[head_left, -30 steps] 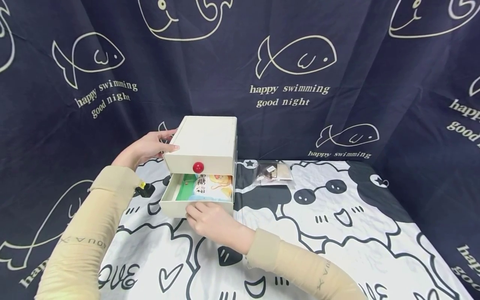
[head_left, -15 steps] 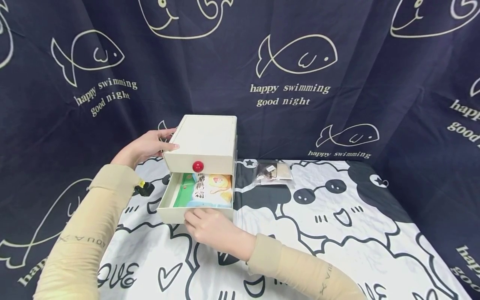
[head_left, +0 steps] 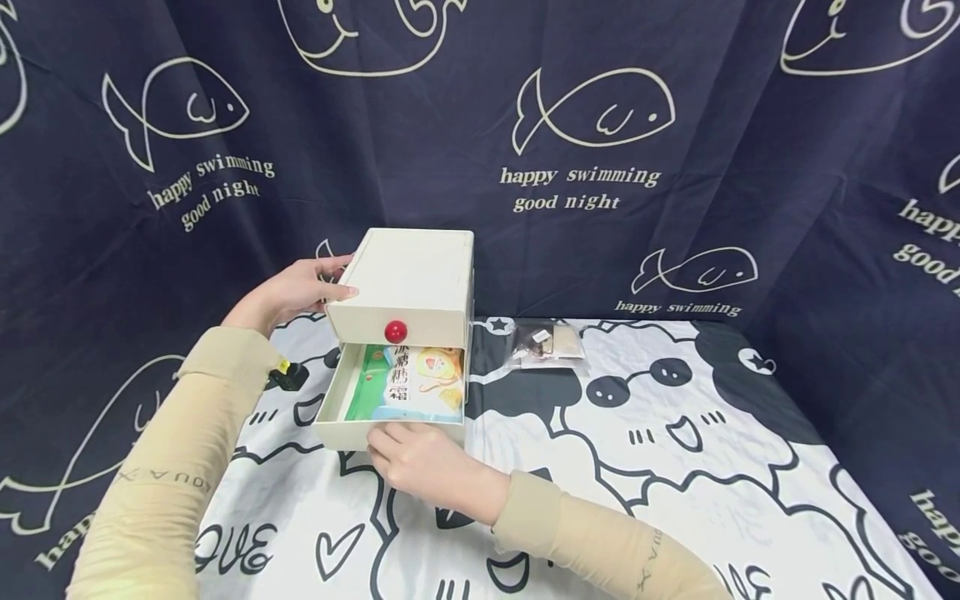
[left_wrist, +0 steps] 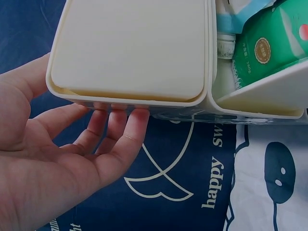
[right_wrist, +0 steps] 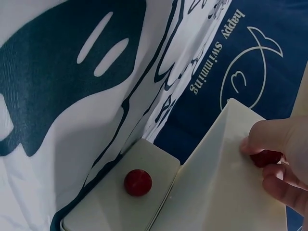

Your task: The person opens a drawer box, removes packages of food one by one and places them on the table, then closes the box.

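Observation:
A small cream cabinet (head_left: 412,267) stands on the cloth, its upper drawer (head_left: 360,323) pushed in under a red knob (head_left: 395,332). Below, the lower drawer (head_left: 337,435) is pulled out. In it lie a green packet (left_wrist: 269,45) and a white packet (head_left: 420,383) printed with Chinese characters. My left hand (head_left: 288,292) presses its spread fingers against the cabinet's left side, one digit by a corner in the left wrist view. My right hand (head_left: 420,462) pinches the lower drawer's red knob (right_wrist: 265,158), partly hidden between thumb and finger.
Right of the cabinet lies a clear plastic bag (head_left: 551,346) with dark and tan contents. A black-and-white printed cloth (head_left: 675,517) covers the table. The dark blue curtain (head_left: 585,250) hangs just behind. A black device (head_left: 288,377) sits at my left wrist.
My right hand has drawn the lower drawer further out towards me, so more of the packets shows. The left hand keeps its place on the cabinet's side.

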Motion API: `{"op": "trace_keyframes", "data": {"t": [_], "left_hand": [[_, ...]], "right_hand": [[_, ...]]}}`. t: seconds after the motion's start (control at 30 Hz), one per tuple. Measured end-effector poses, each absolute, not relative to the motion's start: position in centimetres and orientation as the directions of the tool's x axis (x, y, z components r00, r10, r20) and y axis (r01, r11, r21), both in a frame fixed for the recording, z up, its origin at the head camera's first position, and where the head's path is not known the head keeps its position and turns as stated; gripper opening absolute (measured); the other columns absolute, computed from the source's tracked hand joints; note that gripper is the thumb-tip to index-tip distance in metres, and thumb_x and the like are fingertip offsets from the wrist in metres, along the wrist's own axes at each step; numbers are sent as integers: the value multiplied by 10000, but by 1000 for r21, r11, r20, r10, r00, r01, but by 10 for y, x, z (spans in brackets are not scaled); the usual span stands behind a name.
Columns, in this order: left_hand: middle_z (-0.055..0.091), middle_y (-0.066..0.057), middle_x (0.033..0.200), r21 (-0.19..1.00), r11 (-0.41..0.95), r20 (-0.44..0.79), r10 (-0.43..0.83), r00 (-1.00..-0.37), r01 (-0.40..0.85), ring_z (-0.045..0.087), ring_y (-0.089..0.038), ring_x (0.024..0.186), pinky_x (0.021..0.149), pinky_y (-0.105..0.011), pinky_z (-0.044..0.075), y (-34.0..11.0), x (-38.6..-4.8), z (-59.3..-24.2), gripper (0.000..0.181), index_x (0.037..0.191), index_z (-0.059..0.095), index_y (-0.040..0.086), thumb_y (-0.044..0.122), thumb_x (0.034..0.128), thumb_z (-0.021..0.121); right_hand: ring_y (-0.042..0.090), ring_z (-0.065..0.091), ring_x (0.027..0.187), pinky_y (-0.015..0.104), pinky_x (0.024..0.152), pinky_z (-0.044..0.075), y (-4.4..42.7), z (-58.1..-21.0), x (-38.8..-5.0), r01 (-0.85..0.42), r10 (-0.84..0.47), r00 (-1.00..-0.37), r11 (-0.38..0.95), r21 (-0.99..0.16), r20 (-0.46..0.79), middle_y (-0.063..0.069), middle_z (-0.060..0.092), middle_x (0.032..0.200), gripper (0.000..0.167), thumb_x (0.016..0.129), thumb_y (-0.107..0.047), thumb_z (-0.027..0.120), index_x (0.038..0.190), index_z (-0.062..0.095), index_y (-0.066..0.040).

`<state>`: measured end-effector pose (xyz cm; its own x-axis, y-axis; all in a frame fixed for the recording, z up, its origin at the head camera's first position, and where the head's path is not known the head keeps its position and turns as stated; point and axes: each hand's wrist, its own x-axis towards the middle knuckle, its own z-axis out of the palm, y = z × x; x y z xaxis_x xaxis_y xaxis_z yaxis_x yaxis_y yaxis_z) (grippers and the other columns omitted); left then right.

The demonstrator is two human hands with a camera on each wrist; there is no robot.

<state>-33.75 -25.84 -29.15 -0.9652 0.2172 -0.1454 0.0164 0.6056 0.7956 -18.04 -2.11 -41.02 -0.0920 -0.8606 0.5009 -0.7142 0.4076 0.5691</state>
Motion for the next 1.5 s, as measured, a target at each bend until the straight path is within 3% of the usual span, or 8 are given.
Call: {"op": "trace_keyframes", "data": {"t": [0.2,0.7,0.9,1.03,1.1,1.3,1.5], "left_hand": [[400,-157,1346,800,600,-142,214,-966,15,517,-245,1051,821,-322,487,-258,-338,-291,739,1496,285,169,229,875,681],[396,-154,1333,794,608,-137,204,-969,15,488,-265,1078,821,-329,480,-259,-336,-293,742,1496,289,204,258,871,686],[406,-146,1317,795,606,-135,204,-970,17,494,-256,1054,798,-311,479,-260,-337,-293,740,1495,290,204,246,872,686],[411,-146,1304,796,604,-132,209,-969,22,496,-244,1031,775,-289,480,-259,-338,-293,737,1494,294,187,245,872,685],[412,-149,1302,796,604,-130,210,-969,24,497,-241,1022,769,-286,479,-259,-338,-293,737,1493,295,180,245,872,685],[400,-159,1323,797,604,-137,216,-967,22,504,-242,1019,774,-278,477,-258,-336,-291,748,1497,283,171,244,871,686],[394,-165,1326,802,597,-136,218,-966,22,506,-236,1011,760,-267,481,-257,-337,-292,750,1494,292,162,250,866,693]], "right_hand": [[116,575,940,225,862,473,-23,-409,-184,-713,-859,-81,405,573,506,-24,606,1015,210,908,-88,539,1001,720,-138],[99,575,921,213,787,493,-26,-417,-186,-737,-857,-115,413,536,502,-33,609,1025,249,910,-66,519,1027,726,-141],[124,584,948,225,805,491,-25,-422,-187,-735,-850,-99,413,538,517,-24,625,1052,380,945,-34,375,1044,725,-145],[142,576,1017,235,861,483,-23,-420,-185,-760,-856,-127,408,506,501,-22,624,1100,418,966,-70,312,1140,683,-155],[140,566,1036,233,851,487,-19,-415,-183,-778,-864,-141,399,485,484,-31,617,1117,389,969,-98,337,1196,645,-165],[92,559,935,187,632,453,-5,-388,-186,-830,-855,-106,358,428,508,-85,608,1113,326,970,-171,471,1280,568,-207],[114,570,961,222,696,486,11,-368,-202,-838,-850,-156,383,387,504,-74,613,1145,420,883,-153,607,1291,552,-232]]}}
